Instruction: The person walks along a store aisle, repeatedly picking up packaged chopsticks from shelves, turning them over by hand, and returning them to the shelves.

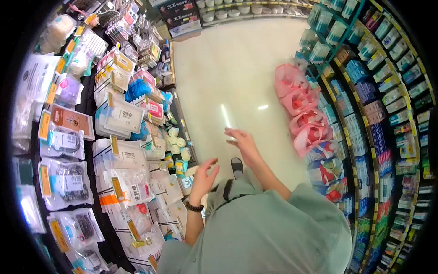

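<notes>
My left hand [204, 179] is raised in front of my body with its fingers apart and nothing in it. A dark beaded bracelet [194, 207] circles that wrist. Nearest to this hand are the white packets [166, 188] hanging on the left rack, but it does not touch them. My right hand [242, 145] reaches forward over the pale floor, fingers loosely spread and holding nothing. Both hands hang in the air, apart from each other.
Hooks on the left carry bagged scrubbers [73, 180] and flat white packs [123, 118]. Pink bags [299, 102] line the right shelf's foot, beside boxed goods [360, 93]. Bowls [232, 13] fill the far shelf. A pale floor aisle [219, 68] runs between.
</notes>
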The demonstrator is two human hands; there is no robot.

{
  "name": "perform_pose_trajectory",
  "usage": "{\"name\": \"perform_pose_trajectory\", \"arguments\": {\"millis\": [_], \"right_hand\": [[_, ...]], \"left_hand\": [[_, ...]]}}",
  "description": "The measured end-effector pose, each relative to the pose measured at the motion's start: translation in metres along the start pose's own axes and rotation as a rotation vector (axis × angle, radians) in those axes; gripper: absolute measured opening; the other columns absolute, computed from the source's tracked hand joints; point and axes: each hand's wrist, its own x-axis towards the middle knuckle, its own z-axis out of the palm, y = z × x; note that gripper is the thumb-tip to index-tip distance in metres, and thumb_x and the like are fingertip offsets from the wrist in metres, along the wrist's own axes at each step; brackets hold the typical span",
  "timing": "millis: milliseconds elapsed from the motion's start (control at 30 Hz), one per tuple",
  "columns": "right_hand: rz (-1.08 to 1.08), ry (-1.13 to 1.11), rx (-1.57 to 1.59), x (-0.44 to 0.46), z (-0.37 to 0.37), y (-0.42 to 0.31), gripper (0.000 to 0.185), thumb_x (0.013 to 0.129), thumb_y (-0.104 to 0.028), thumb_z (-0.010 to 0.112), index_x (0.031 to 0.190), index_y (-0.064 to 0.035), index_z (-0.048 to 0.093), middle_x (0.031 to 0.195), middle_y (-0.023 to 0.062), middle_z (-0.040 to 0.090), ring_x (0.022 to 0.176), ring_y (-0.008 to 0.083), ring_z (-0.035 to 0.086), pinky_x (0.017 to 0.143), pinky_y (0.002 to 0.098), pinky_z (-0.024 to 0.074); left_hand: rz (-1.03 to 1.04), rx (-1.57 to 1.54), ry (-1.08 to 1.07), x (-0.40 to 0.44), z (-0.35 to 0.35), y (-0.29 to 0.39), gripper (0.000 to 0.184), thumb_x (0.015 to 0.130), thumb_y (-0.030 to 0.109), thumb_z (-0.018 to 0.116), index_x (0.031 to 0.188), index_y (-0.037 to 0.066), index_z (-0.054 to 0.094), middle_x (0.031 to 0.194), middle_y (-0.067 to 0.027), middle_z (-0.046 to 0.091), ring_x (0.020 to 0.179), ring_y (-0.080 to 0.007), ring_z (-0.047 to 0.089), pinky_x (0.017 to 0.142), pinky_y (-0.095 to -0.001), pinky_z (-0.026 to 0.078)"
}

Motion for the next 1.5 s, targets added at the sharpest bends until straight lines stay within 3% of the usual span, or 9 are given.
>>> {"name": "perform_pose_trajectory", "arguments": {"millis": [200, 300, 367, 600, 733, 833, 1000, 1333, 1500], "right_hand": [[0.106, -0.035, 0.003, 0.067, 0.014, -0.028, 0.031, 0.101, -0.019, 0.051, 0.119, 0.0039, 0.062, 0.121, 0.0156, 0.067, 0.116, 0.0237, 0.062, 0.099, 0.0370, 0.0507], [0.151, -0.062, -0.074, 0.100, 0.012, -0.026, 0.034, 0.102, -0.019, 0.050, 0.123, 0.0054, 0.058, 0.123, 0.0193, 0.065, 0.116, 0.0254, 0.063, 0.100, 0.0385, 0.0506], [0.229, -0.076, -0.032, 0.146, 0.012, -0.031, 0.034, 0.102, -0.019, 0.050, 0.124, 0.0054, 0.057, 0.121, 0.0196, 0.066, 0.115, 0.0251, 0.064, 0.100, 0.0381, 0.0507], [0.219, -0.039, -0.151, 0.269, 0.037, -0.069, 0.032, 0.102, -0.020, 0.049, 0.121, 0.0040, 0.060, 0.120, 0.0179, 0.067, 0.115, 0.0254, 0.063, 0.099, 0.0386, 0.0506], [0.117, -0.059, -0.307, 0.337, 0.069, -0.105, 0.034, 0.103, -0.020, 0.049, 0.119, 0.0065, 0.062, 0.113, 0.0169, 0.069, 0.109, 0.0250, 0.066, 0.099, 0.0377, 0.0508], [0.154, -0.048, -0.265, 0.387, 0.089, -0.119, 0.035, 0.102, -0.020, 0.049, 0.120, 0.0072, 0.061, 0.111, 0.0174, 0.070, 0.107, 0.0250, 0.067, 0.099, 0.0369, 0.0510], [0.160, -0.053, -0.239, 0.445, 0.118, -0.129, 0.035, 0.102, -0.020, 0.047, 0.122, 0.0058, 0.060, 0.111, 0.0177, 0.070, 0.108, 0.0241, 0.066, 0.097, 0.0366, 0.0514], [0.148, 0.054, -0.122, 0.599, 0.132, -0.143, 0.029, 0.102, -0.019, 0.049, 0.112, 0.0028, 0.065, 0.087, 0.0100, 0.069, 0.087, 0.0189, 0.067, 0.085, 0.0320, 0.0534], [0.196, 0.014, -0.170, 0.700, 0.142, -0.160, 0.031, 0.101, -0.021, 0.050, 0.112, 0.0031, 0.065, 0.091, 0.0110, 0.070, 0.091, 0.0202, 0.067, 0.088, 0.0339, 0.0524]], "left_hand": [[-0.044, -0.072, -0.043, 0.073, -0.012, -0.006, 0.033, 0.094, 0.015, 0.066, 0.124, 0.001, 0.064, 0.118, -0.0121, 0.069, 0.107, -0.0222, 0.066, 0.092, -0.0338, 0.051], [-0.072, -0.067, -0.096, 0.109, -0.018, -0.010, 0.033, 0.093, 0.017, 0.066, 0.120, 0.000, 0.064, 0.113, -0.0171, 0.068, 0.104, -0.0302, 0.066, 0.090, -0.0363, 0.052], [-0.065, -0.083, -0.138, 0.157, -0.029, -0.017, 0.031, 0.093, 0.016, 0.066, 0.119, -0.001, 0.063, 0.111, -0.0169, 0.068, 0.102, -0.0298, 0.067, 0.089, -0.0362, 0.052], [-0.077, -0.178, -0.136, 0.294, -0.067, -0.038, 0.031, 0.093, 0.015, 0.066, 0.119, -0.002, 0.064, 0.110, -0.0163, 0.070, 0.100, -0.0270, 0.069, 0.087, -0.0342, 0.053], [-0.030, -0.196, -0.099, 0.382, -0.113, -0.038, 0.032, 0.095, 0.018, 0.065, 0.121, 0.000, 0.065, 0.116, -0.0125, 0.070, 0.107, -0.0230, 0.066, 0.091, -0.0344, 0.051], [0.023, -0.174, 0.001, 0.438, -0.138, -0.048, 0.031, 0.092, 0.017, 0.066, 0.118, 0.000, 0.066, 0.112, -0.0160, 0.070, 0.103, -0.0301, 0.067, 0.089, -0.0369, 0.052], [0.020, -0.109, 0.043, 0.500, -0.179, -0.055, 0.031, 0.093, 0.017, 0.065, 0.119, 0.000, 0.065, 0.112, -0.0152, 0.069, 0.105, -0.0291, 0.067, 0.089, -0.0376, 0.053], [-0.072, -0.146, -0.070, 0.616, -0.204, -0.082, 0.032, 0.093, 0.018, 0.066, 0.119, 0.000, 0.065, 0.116, -0.0149, 0.069, 0.108, -0.0279, 0.066, 0.090, -0.0385, 0.052], [-0.047, -0.035, -0.102, 0.711, -0.222, -0.068, 0.033, 0.092, 0.018, 0.066, 0.118, -0.001, 0.065, 0.115, -0.0177, 0.068, 0.108, -0.0316, 0.065, 0.093, -0.0381, 0.051]]}}
